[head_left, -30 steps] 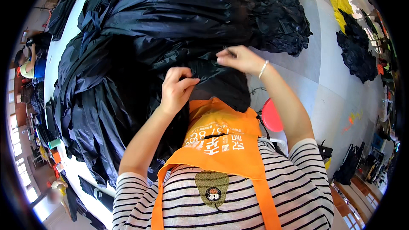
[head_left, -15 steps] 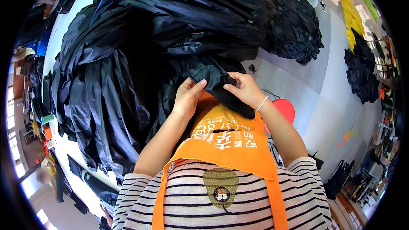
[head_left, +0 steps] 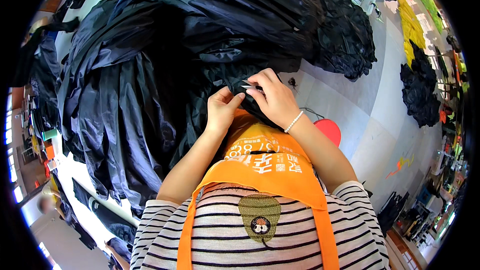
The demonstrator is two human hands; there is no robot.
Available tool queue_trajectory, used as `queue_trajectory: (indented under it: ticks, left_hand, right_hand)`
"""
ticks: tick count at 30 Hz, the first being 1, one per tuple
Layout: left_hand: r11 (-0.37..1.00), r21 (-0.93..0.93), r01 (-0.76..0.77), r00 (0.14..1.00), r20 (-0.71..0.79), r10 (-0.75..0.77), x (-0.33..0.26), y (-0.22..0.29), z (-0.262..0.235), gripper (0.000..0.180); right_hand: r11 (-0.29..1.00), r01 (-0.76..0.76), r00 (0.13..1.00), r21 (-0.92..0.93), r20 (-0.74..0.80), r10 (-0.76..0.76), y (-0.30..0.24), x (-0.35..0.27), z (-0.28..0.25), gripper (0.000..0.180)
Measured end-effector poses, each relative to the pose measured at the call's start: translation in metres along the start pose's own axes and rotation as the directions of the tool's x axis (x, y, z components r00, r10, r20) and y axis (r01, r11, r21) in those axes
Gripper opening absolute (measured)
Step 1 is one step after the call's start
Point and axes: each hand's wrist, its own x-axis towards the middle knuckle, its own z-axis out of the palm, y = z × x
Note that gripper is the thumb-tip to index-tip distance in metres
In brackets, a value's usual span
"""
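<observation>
Fingers of right hand [head_left: 274, 101] pinch small snips [head_left: 251, 88] on black fabric [head_left: 150, 90].

Black fabric [head_left: 165, 70] under my fingers [head_left: 235, 101]: thin glossy cloth, wrinkled. Small metal snips [head_left: 250, 86] shiny. My apron [head_left: 280, 165] matt orange cloth.

One head-worn fisheye view looks steeply down the person's chest, close to both hands. The left hand [head_left: 221, 110] and right hand [head_left: 272, 99] meet near the frame's centre. Beyond the hands a heap of black fabric [head_left: 165, 65] fills the upper frame; right of them lies grey floor [head_left: 370, 120]. The bent rim probably distorts distances.
</observation>
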Motion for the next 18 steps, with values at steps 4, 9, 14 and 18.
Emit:
queue_trajectory:
  ticks: [4,9,14,18]
  left_hand:
    - [0.999,-0.002,-0.037,0.999,0.009,0.037,0.004,-0.009,-0.002,0.015]
    - [0.999,-0.023,-0.026,0.999,0.019,0.027,0.006,-0.014,-0.004,0.016]
    - [0.998,-0.054,-0.015,1.000,0.002,0.015,0.004,-0.012,-0.002,0.015]
    - [1.000,-0.001,0.001,1.000,-0.008,-0.001,0.005,-0.013,-0.003,0.015]
  right_hand:
    - [0.994,-0.048,0.998,0.094,0.043,0.044,-0.002,0.008,0.009,0.018]
    - [0.972,-0.070,0.997,0.223,0.035,0.064,0.007,0.015,0.018,0.016]
    - [0.976,-0.105,0.994,0.192,0.025,0.102,0.005,0.011,0.019,0.014]
    - [0.990,-0.099,0.995,0.097,-0.004,0.100,-0.001,0.009,0.018,0.013]
